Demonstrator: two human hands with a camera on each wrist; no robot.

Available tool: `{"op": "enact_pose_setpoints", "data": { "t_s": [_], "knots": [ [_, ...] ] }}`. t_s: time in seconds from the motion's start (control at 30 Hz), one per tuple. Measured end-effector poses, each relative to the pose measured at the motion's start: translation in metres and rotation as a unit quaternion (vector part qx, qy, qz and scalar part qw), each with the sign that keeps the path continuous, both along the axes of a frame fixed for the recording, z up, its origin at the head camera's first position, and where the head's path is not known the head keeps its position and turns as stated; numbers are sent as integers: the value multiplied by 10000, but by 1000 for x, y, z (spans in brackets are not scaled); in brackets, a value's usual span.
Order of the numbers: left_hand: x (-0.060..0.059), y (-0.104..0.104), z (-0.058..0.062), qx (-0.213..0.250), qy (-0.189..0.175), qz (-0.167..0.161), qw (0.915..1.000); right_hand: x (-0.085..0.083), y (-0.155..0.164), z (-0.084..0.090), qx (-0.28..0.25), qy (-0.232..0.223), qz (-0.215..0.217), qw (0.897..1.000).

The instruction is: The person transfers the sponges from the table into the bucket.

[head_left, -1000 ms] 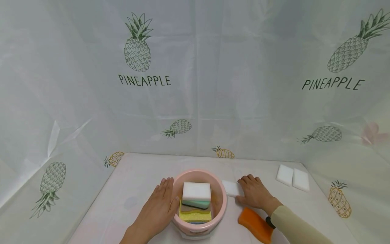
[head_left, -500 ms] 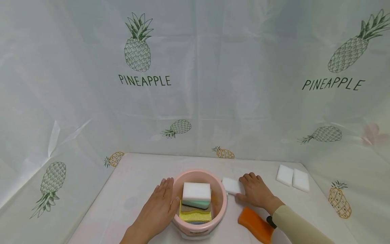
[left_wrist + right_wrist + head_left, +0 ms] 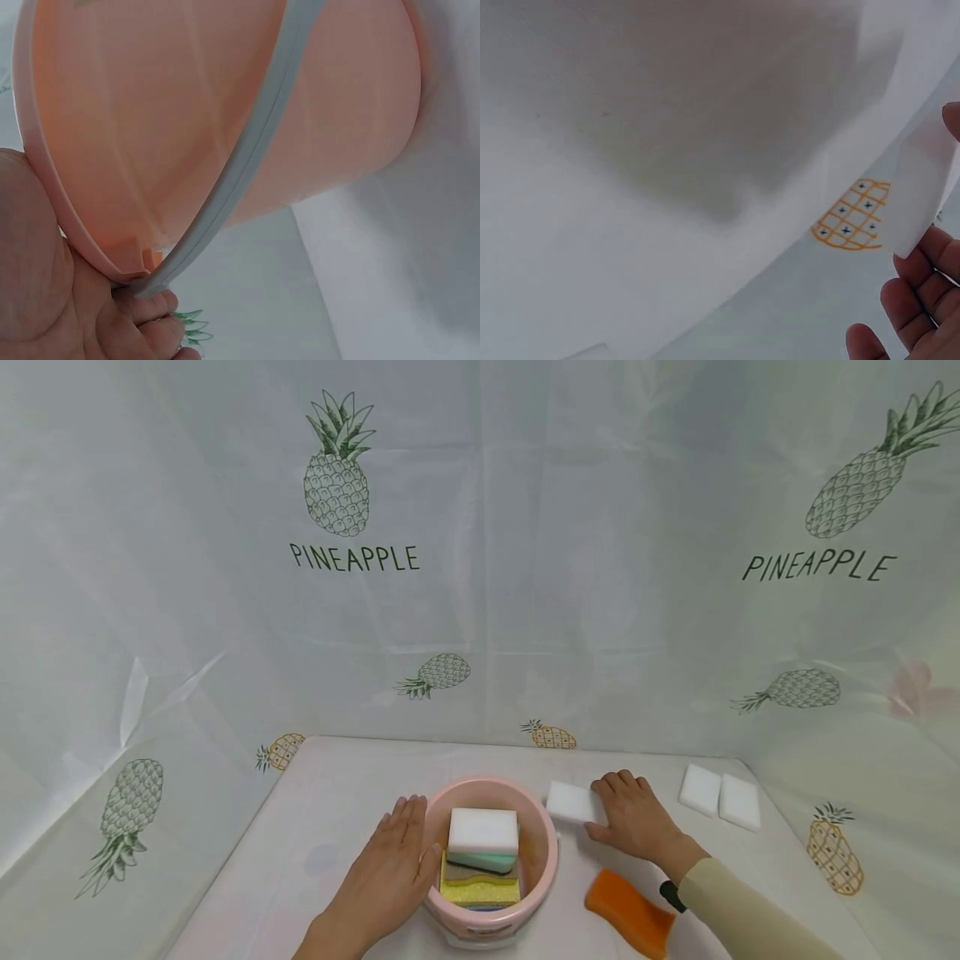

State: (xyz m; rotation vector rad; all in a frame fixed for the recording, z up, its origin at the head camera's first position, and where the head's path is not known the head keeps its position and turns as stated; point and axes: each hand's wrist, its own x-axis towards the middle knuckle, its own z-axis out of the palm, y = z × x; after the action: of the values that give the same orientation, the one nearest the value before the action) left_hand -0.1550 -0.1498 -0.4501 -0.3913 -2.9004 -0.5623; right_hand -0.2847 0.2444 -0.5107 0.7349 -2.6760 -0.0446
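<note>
My right hand pinches a white sponge block, lifted just beside the pink bucket's rim.

My left hand lies flat and relaxed against the bucket's left wall, thumb at its rim. Inside sit stacked sponges, a white one on top. An orange sponge lies near my right sleeve; two white blocks rest well apart, to the right.

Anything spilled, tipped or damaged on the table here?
Nothing stands out. The pink bucket stands upright with sponges stacked inside, the left hand rests against its side, and the right hand grips a white sponge.
</note>
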Motion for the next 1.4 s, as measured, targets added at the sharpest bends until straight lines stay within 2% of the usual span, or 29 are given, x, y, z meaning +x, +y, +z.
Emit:
{"op": "enact_pose_setpoints", "data": {
  "t_s": [0.23, 0.73, 1.0, 1.2, 1.4],
  "knots": [
    [0, 0, 2, -143, 42, -17, 9999, 1, -5, 20, -64, 148, 76, 9998],
    [2, 1, 4, -20, -42, -35, 10000, 3, -22, 63, -434, 592, 237, 9970],
    [4, 1, 6, 63, -86, -72, 9999, 7, -39, 87, -413, 768, 324, 9957],
    [4, 1, 6, 65, -99, -59, 9999, 14, -52, 97, -468, 714, 363, 9957],
    [4, 1, 5, 79, -122, -76, 9999, 24, -70, 101, -704, 841, 640, 9919]
  ]
}}
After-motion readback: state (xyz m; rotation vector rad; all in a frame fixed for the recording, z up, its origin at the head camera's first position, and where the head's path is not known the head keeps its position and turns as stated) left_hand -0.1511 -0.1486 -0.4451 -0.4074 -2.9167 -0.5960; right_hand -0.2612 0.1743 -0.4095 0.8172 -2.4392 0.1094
